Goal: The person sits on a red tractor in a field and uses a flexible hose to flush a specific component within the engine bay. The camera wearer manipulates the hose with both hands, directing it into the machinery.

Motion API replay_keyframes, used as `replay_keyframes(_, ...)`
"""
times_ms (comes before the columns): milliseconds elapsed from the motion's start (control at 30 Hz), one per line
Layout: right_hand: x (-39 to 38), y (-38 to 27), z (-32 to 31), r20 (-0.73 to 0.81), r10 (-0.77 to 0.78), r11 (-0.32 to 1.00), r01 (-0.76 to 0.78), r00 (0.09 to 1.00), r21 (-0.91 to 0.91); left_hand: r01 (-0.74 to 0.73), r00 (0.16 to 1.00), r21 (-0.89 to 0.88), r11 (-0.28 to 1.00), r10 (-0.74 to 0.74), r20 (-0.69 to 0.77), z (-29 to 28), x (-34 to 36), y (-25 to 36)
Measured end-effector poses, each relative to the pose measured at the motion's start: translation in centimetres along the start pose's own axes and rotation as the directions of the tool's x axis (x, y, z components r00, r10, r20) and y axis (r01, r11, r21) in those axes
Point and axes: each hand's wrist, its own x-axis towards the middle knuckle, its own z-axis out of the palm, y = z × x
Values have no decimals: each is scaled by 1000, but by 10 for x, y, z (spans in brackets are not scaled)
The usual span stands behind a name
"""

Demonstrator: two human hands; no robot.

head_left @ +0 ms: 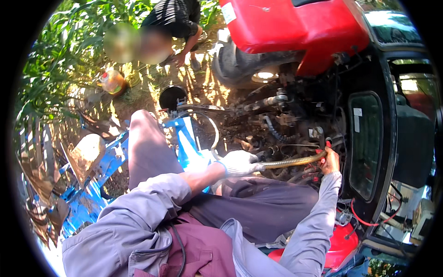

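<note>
A spiral-wrapped hydraulic hose (293, 163) runs between my two hands, yellowish-brown and slightly bowed. My left hand (240, 163), in a white knitted glove, is closed round it. A paler length of hose (214, 134) curves away beyond the glove toward the blue implement frame (185, 138). At the hose's other end, my bare right hand (330, 161) grips it beside the tractor's rear fittings. Small red parts show by those fingers, but I cannot tell what they are. Whether the hose end touches a coupling is hidden by the hand.
The tractor's red fender (277, 25) and large tyre (249, 62) stand beyond, with a cab window (364, 143) at right. Rusty plough blades (85, 157) lie left. Another person (170, 21) bends low near the corn, by a plastic jug (113, 82). A red cable (369, 223) loops at right.
</note>
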Motion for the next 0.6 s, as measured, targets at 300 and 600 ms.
replay_keyframes(300,-9,-11,19,-22,-32,999,32,999,-16,-32,998,-49,998,29,-62,-4,-9,-3)
replay_keyframes(600,-17,-18,24,-2,-26,999,26,1000,-46,-41,997,-54,998,37,-73,-10,-13,-1)
